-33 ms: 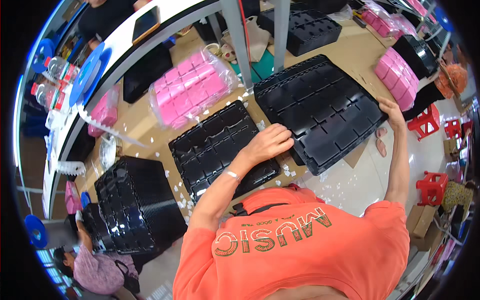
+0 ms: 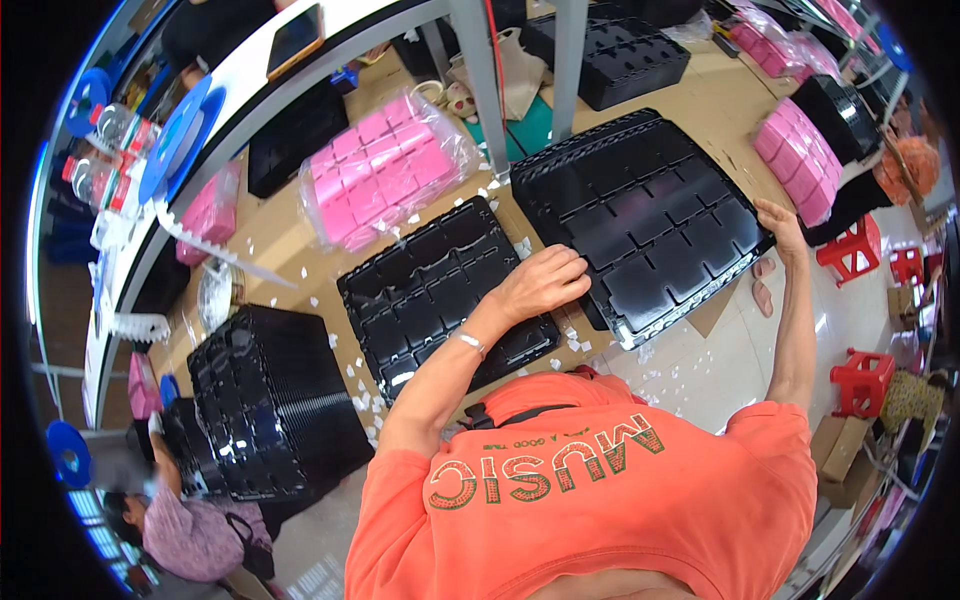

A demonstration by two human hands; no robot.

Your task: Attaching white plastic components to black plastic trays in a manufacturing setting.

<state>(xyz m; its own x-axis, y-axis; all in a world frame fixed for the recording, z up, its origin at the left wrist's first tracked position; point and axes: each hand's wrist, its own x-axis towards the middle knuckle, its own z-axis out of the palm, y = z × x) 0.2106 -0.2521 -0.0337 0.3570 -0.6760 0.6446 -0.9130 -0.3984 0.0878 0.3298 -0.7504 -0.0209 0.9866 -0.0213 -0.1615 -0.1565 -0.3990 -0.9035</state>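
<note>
A black plastic tray [image 2: 655, 215] with rows of compartments lies tilted on the bench in front of me, stacked over another tray. My left hand [image 2: 543, 284] has its fingers curled over the tray's near left edge. At the near right corner, my right hand [image 2: 782, 229] grips the rim, thumb and fingers closed on it. Left of this stack and partly behind my left forearm rests a second black tray [image 2: 430, 285]. White paper bits are scattered about it.
Pink trays [image 2: 385, 170] wrapped in transparent film lie behind. A tall stack of black trays [image 2: 280, 400] stands at left, with a co-worker [image 2: 200, 535] beside it. Grey posts [image 2: 480, 90] rise from the bench. Red stools [image 2: 862, 382] stand at right.
The tray's near edge now catches more light, as if its tilt has shifted slightly. Both hands keep nearly the same places on it.
</note>
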